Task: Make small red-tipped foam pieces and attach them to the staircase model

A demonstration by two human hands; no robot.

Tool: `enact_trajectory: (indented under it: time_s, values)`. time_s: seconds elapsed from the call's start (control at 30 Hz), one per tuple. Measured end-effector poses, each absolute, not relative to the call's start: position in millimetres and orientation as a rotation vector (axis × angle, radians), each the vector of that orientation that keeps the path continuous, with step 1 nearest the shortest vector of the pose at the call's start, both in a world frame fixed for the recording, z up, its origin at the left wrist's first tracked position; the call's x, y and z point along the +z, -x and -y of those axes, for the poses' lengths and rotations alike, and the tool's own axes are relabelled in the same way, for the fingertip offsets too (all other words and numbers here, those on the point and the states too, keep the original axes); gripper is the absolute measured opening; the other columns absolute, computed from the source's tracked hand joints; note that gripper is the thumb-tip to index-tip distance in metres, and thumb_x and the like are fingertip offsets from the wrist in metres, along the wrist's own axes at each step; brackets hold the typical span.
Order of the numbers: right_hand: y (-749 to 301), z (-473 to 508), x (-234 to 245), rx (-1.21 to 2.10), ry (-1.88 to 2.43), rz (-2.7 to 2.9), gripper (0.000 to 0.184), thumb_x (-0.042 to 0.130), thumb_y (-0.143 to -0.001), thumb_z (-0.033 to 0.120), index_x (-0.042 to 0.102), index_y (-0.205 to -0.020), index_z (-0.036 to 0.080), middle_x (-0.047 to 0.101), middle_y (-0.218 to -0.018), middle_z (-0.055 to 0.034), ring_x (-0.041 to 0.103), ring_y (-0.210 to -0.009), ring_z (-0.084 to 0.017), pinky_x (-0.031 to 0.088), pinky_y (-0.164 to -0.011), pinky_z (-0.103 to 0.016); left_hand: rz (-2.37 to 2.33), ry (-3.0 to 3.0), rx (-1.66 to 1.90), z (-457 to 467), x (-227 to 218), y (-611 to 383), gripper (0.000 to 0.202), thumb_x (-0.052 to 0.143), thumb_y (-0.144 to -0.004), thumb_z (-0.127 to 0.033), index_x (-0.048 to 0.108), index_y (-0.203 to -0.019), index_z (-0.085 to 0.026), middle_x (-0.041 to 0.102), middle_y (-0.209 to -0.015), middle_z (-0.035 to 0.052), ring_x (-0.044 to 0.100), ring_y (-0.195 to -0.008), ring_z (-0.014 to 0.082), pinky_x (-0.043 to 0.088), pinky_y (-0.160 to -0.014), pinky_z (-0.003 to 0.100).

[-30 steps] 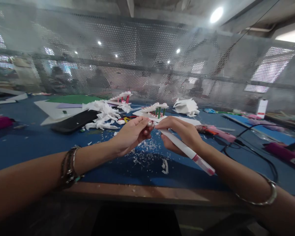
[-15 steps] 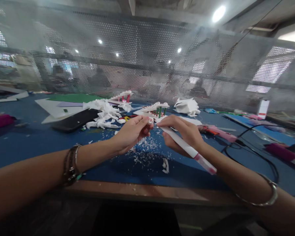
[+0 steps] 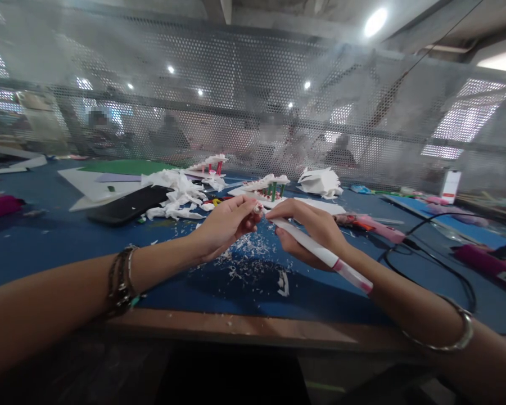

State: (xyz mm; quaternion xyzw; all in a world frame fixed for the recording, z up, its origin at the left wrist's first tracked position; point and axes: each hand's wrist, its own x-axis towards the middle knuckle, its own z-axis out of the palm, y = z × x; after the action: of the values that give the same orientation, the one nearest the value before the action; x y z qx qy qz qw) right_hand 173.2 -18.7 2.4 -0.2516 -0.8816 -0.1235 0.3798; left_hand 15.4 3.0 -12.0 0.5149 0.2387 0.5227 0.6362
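Pinching a small whitish piece (image 3: 258,208), the left fingers (image 3: 245,210) sit near right fingers (image 3: 284,208) grasping a white pen (image 3: 310,243).

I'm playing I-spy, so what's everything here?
table: 1, blue, foreground
small piece: 1, white and red, centre
slim tool: 1, mostly white, right of centre
shavings: many, white, middle
scrap pile: 1, white, left
flat slab: 1, black, left
sheet: 1, green, back left
stepped models: 2, mostly white, back middle
crumpled bundle: 1, white, back
phone: 1, white screen, far right
handled tool: 1, pink, right
bars: 2, magenta, far left and right
mesh panel: 1, grey, back
left hand: 1, holding small piece
right hand: 1, holding slim tool
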Motion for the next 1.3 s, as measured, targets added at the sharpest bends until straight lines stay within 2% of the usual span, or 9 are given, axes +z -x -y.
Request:
enact_trajectory:
  time_s: [0.2, 0.33, 0.73, 1.3]
  values:
    - [-174.4, 19.0, 3.8, -0.178, 0.697, 2.227, 0.02, 0.045, -0.069, 0.013, 0.054, -0.087, 0.017, 0.06, -0.073, -0.0011, 0.056, -0.063, -0.009, 0.044, -0.059, -0.022, -0.493, -1.146, 1.196, -4.9, -13.0, -14.9, 0.012, 0.051, -0.076, -0.017, 0.055, -0.066, -0.012, 0.051, -0.055, -0.0014, 0.042, -0.048, 0.0035, 0.038, -0.051, 0.016]
    - [-175.0, 18.7, 3.5, -0.07, 0.7, 2.199, 0.02, 0.044, -0.068, 0.014, 0.053, -0.086, 0.016, 0.06, -0.075, -0.0021, 0.055, -0.062, -0.009, 0.044, -0.057, -0.023, -0.45, -1.188, 1.169, -6.7, -13.6, -13.1, 0.011, 0.052, -0.076, -0.019, 0.058, -0.072, -0.012, 0.052, -0.058, -0.0014, 0.044, -0.05, 0.0035, 0.038, -0.052, 0.016]
    - [-176.1, 19.7, 5.2, 0.093, 0.685, 2.153, 0.021, 0.045, -0.067, 0.016, 0.053, -0.086, 0.016, 0.059, -0.072, -0.0014, 0.055, -0.06, -0.009, 0.044, -0.055, -0.023, -0.491, -1.248, 1.174, -6.1, -12.9, -13.0, 0.018, 0.045, -0.079, -0.015, 0.054, -0.064, -0.012, 0.052, -0.056, -0.002, 0.045, -0.048, 0.0036, 0.037, -0.052, 0.016]
    - [-175.4, 21.1, 6.7, 0.136, 0.656, 2.185, 0.019, 0.045, -0.068, 0.014, 0.054, -0.086, 0.015, 0.06, -0.074, -0.0014, 0.055, -0.061, -0.009, 0.044, -0.056, -0.022, -0.432, -1.3, 1.175, -6.3, -14.0, -12.3, 0.015, 0.051, -0.076, -0.017, 0.053, -0.062, -0.014, 0.051, -0.052, -0.0035, 0.043, -0.046, 0.0035, 0.034, -0.049, 0.016]
